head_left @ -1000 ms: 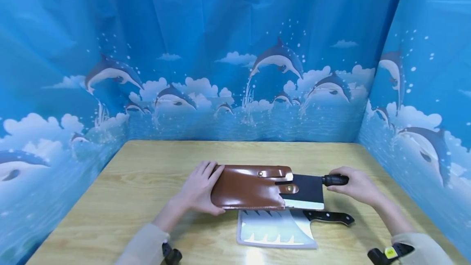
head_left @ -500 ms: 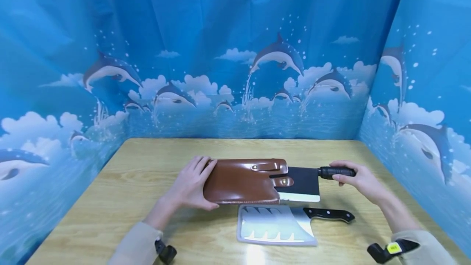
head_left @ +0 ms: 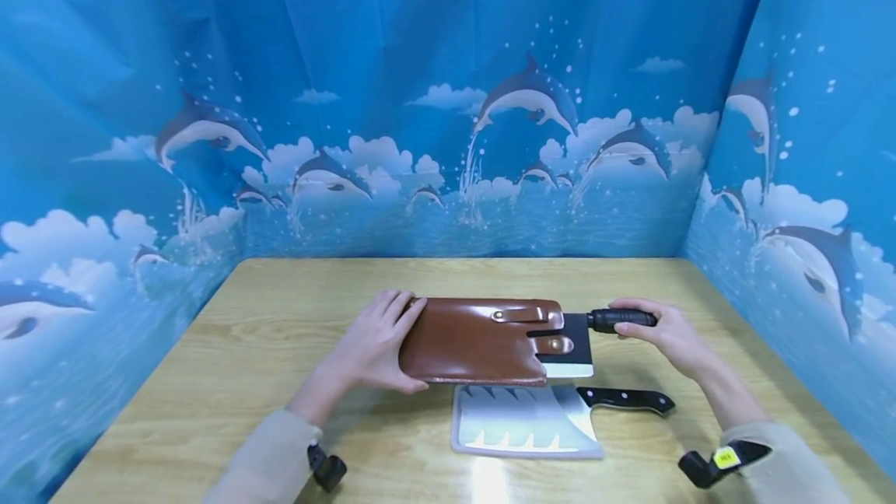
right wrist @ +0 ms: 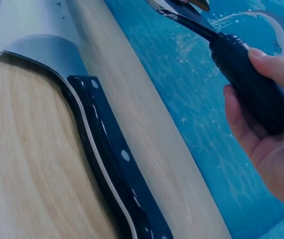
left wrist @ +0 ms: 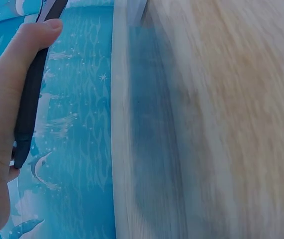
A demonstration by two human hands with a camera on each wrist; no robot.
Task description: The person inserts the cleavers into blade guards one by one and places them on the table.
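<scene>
My left hand (head_left: 381,344) grips the closed left end of a brown leather knife sheath (head_left: 469,341), thumb at the near edge and fingers at the far one. In the left wrist view the sheath (left wrist: 30,99) appears edge-on, raised off the table. My right hand (head_left: 665,333) holds the black ribbed handle (right wrist: 251,79) of a cleaver, thumb on one side and fingers round the other. Most of its dark blade (head_left: 575,341) is inside the sheath; a short strip with a bright edge shows at the mouth. Two snapped straps (head_left: 553,344) lie over the sheath's open end.
A second cleaver (head_left: 525,422) with a riveted black handle (right wrist: 124,154) lies on the wood-grain table (head_left: 280,286), close in front of the sheath; a pale translucent edging surrounds its blade. Blue dolphin-print curtains (head_left: 420,99) stand round the table's back and sides.
The sheath has lifted, shifted left and then back right. My right hand has moved left with the cleaver, and less of the blade shows outside the sheath.
</scene>
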